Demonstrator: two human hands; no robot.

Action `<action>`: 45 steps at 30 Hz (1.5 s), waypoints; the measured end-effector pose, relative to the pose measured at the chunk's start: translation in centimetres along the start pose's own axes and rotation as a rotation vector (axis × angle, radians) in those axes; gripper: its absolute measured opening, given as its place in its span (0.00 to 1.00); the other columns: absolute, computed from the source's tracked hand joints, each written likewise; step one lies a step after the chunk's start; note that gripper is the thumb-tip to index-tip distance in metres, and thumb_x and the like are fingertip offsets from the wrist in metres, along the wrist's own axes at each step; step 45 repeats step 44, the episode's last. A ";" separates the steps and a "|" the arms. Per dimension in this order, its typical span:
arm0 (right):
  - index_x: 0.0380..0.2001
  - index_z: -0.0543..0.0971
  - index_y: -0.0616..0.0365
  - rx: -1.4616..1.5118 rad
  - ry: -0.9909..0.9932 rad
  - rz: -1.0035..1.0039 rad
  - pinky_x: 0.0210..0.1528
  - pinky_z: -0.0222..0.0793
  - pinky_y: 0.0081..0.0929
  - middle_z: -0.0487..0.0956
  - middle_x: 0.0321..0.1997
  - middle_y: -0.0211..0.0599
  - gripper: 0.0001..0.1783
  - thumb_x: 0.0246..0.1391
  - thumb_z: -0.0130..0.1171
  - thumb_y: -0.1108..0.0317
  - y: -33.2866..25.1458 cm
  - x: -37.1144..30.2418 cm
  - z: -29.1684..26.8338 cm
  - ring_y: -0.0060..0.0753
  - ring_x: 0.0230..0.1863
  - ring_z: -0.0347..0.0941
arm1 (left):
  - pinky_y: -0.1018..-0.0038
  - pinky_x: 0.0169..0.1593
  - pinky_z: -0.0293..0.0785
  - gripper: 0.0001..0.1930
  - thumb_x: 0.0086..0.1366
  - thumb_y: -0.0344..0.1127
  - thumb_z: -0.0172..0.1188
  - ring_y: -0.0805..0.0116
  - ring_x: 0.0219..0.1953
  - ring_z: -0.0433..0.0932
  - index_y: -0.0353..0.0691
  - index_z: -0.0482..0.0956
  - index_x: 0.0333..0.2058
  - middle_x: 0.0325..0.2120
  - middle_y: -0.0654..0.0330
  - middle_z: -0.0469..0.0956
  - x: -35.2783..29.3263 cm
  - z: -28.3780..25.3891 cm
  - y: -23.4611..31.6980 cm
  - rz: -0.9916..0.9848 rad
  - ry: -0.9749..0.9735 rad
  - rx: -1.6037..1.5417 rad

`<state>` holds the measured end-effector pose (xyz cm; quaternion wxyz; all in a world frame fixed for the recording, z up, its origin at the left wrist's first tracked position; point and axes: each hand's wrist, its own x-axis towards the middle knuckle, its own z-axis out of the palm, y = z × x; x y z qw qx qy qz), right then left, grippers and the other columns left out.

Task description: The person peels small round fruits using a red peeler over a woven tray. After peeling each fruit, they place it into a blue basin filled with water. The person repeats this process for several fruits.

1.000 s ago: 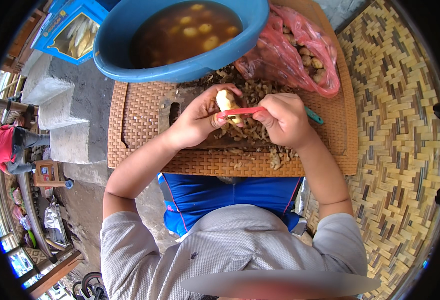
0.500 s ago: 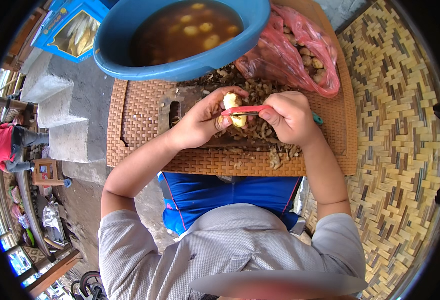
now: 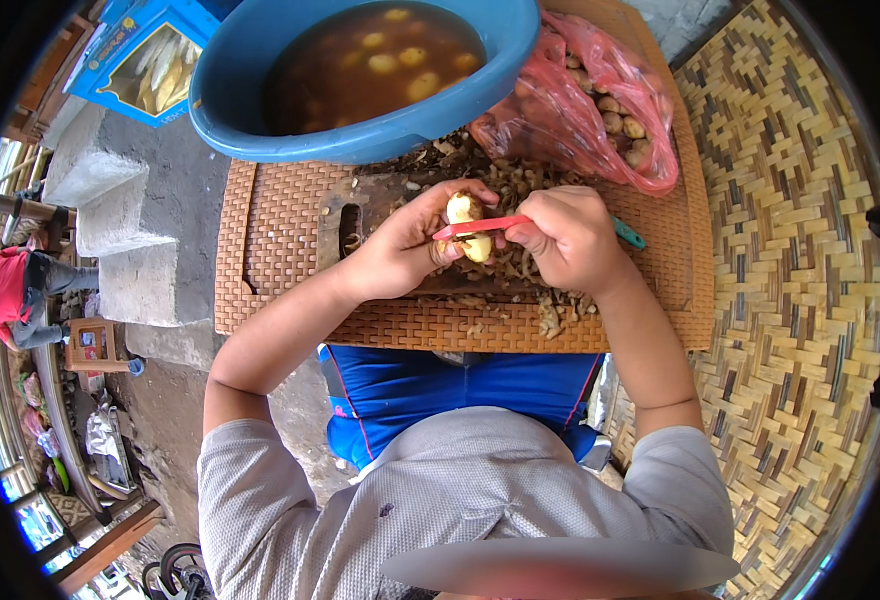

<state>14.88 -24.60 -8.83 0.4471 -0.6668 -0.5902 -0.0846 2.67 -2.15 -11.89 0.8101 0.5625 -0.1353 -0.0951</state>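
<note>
My left hand [image 3: 418,232] is closed round a potato [image 3: 476,247] whose pale yellow flesh shows, with some brown skin near its top. In my right hand [image 3: 563,238] is a peeler [image 3: 480,228] with a red head, which lies across the middle of the potato. A teal end of a handle [image 3: 628,234] sticks out past the right side of that hand. Both hands are above a wooden board [image 3: 335,215] strewn with brown peelings [image 3: 535,180]. My right palm is hidden from view.
Beyond the hands, a blue basin [image 3: 360,150] holds brownish water with several pale potatoes. A red plastic bag [image 3: 530,125] of unpeeled potatoes lies right of it on the brown woven-pattern table [image 3: 280,235]. A woven bamboo wall [image 3: 770,260] stands at the right. A person in red [image 3: 10,285] is far left.
The peeler has shifted slightly left and down across the potato, and my right hand has moved a little left. More of the teal handle end shows. My left hand keeps its grip.
</note>
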 end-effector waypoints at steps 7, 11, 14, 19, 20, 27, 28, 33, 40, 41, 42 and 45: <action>0.23 0.72 0.58 -0.023 0.044 0.013 0.25 0.69 0.43 0.74 0.20 0.43 0.23 0.66 0.70 0.59 0.0 0.0 0.2 0.52 0.21 0.76 | 0.65 0.66 0.76 0.35 0.76 0.39 0.67 0.66 0.62 0.80 0.35 0.62 0.73 0.59 0.56 0.80 -0.1 0.2 -0.3 0.001 -0.008 0.024; 0.24 0.73 0.59 -0.028 0.017 0.024 0.25 0.69 0.42 0.74 0.20 0.43 0.21 0.67 0.69 0.61 0.1 0.1 0.1 0.52 0.21 0.75 | 0.65 0.71 0.71 0.29 0.79 0.28 0.61 0.67 0.65 0.77 0.34 0.63 0.74 0.62 0.56 0.78 -0.1 0.6 -1.0 -0.113 -0.099 0.216; 0.28 0.77 0.62 0.011 0.109 0.059 0.25 0.68 0.40 0.74 0.21 0.44 0.18 0.69 0.68 0.63 0.2 0.0 -0.2 0.48 0.20 0.73 | 0.65 0.71 0.70 0.30 0.80 0.27 0.59 0.67 0.66 0.76 0.34 0.61 0.75 0.63 0.56 0.78 -0.3 0.6 -1.1 -0.049 -0.078 0.183; 0.31 0.79 0.64 0.057 0.172 0.158 0.25 0.64 0.35 0.74 0.22 0.41 0.17 0.72 0.66 0.62 0.3 -0.3 -1.1 0.40 0.20 0.68 | 0.63 0.70 0.70 0.35 0.80 0.41 0.61 0.63 0.65 0.76 0.34 0.57 0.77 0.62 0.53 0.79 0.4 0.3 -0.7 -0.008 0.038 0.012; 0.30 0.79 0.63 0.064 0.179 0.167 0.25 0.63 0.35 0.73 0.22 0.41 0.18 0.73 0.65 0.61 0.3 -0.3 -1.1 0.40 0.20 0.68 | 0.63 0.70 0.68 0.39 0.79 0.45 0.62 0.62 0.66 0.74 0.33 0.56 0.78 0.63 0.52 0.77 0.6 0.0 -0.4 -0.030 0.040 -0.074; 0.29 0.78 0.61 -0.013 0.068 0.080 0.25 0.67 0.42 0.73 0.21 0.43 0.17 0.70 0.67 0.62 0.3 -0.3 -0.2 0.49 0.20 0.71 | 0.67 0.67 0.71 0.42 0.77 0.41 0.67 0.68 0.63 0.76 0.34 0.54 0.80 0.66 0.56 0.76 0.1 0.2 -0.1 -0.062 0.150 0.098; 0.29 0.78 0.61 -0.028 0.041 0.067 0.25 0.67 0.43 0.73 0.21 0.44 0.17 0.69 0.68 0.62 0.2 -0.3 0.0 0.51 0.20 0.72 | 0.69 0.66 0.72 0.43 0.76 0.39 0.68 0.71 0.62 0.77 0.35 0.55 0.80 0.66 0.58 0.76 0.1 0.1 0.0 -0.075 0.107 0.069; 0.28 0.77 0.61 -0.087 0.191 0.211 0.24 0.66 0.41 0.72 0.20 0.44 0.19 0.71 0.67 0.60 0.6 -0.2 -0.3 0.48 0.19 0.71 | 0.74 0.59 0.75 0.36 0.79 0.36 0.65 0.76 0.53 0.78 0.36 0.59 0.78 0.57 0.61 0.79 0.1 0.3 -0.6 0.004 0.103 0.042; 0.27 0.76 0.60 -0.040 0.110 0.112 0.24 0.66 0.41 0.73 0.20 0.43 0.18 0.69 0.68 0.64 0.1 -0.5 0.0 0.49 0.20 0.72 | 0.72 0.59 0.79 0.40 0.73 0.48 0.72 0.64 0.54 0.85 0.38 0.64 0.74 0.55 0.56 0.83 0.3 -0.2 0.0 -0.030 0.241 -0.255; 0.27 0.76 0.60 -0.029 0.088 0.102 0.24 0.67 0.41 0.73 0.20 0.43 0.17 0.69 0.68 0.64 0.0 -0.5 0.2 0.50 0.20 0.72 | 0.72 0.59 0.79 0.39 0.73 0.47 0.72 0.63 0.55 0.85 0.39 0.64 0.74 0.55 0.56 0.83 0.3 -0.4 -0.1 -0.030 0.238 -0.272; 0.27 0.76 0.60 -0.033 0.096 0.097 0.25 0.68 0.42 0.74 0.20 0.44 0.17 0.68 0.69 0.64 0.0 -0.4 0.5 0.52 0.21 0.73 | 0.72 0.59 0.80 0.39 0.73 0.47 0.72 0.63 0.55 0.85 0.40 0.64 0.74 0.56 0.56 0.83 0.3 -0.6 -0.3 -0.026 0.233 -0.291; 0.27 0.76 0.59 0.004 0.079 0.127 0.25 0.68 0.42 0.75 0.21 0.44 0.17 0.68 0.68 0.63 -0.1 -0.5 0.6 0.52 0.21 0.74 | 0.71 0.59 0.80 0.37 0.74 0.45 0.71 0.62 0.55 0.85 0.41 0.64 0.74 0.57 0.56 0.83 0.3 -1.1 -0.8 -0.002 0.226 -0.329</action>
